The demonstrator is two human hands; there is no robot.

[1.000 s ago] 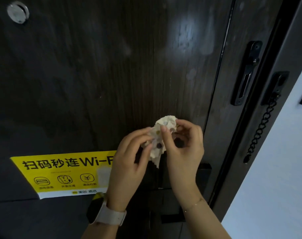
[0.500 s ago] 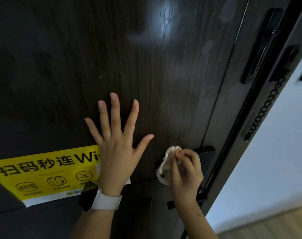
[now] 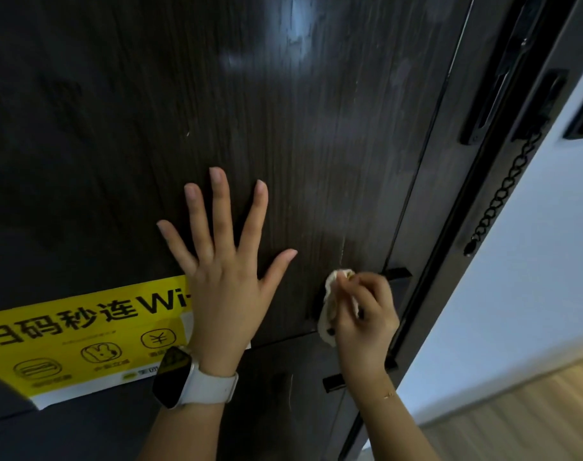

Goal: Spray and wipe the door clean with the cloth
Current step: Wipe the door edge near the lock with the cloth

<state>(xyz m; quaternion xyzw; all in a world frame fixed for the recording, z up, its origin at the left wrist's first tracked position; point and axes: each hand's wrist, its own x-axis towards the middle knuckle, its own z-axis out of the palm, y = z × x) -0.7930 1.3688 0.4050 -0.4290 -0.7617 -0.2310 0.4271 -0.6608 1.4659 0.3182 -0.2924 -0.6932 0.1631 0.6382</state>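
Note:
The dark wood-grain door [image 3: 283,128] fills most of the view, with pale smears high up near its middle. My left hand [image 3: 223,271] lies flat against it, fingers spread, a white-strapped watch on the wrist. Lower right, my right hand [image 3: 366,314] grips a small crumpled cream cloth [image 3: 330,311] and holds it against the door beside the dark handle plate [image 3: 396,277]. No spray bottle is in view.
A yellow Wi-Fi sticker [image 3: 83,331] sits on the door at lower left. A black latch [image 3: 503,78] and hanging security chain [image 3: 503,194] run along the door's right edge. Beyond lie a white wall [image 3: 532,277] and wooden floor [image 3: 516,420].
Both hands were bunching the cloth a second ago. The left hand let go and spread flat on the door; the right carried the cloth down to the door by the handle.

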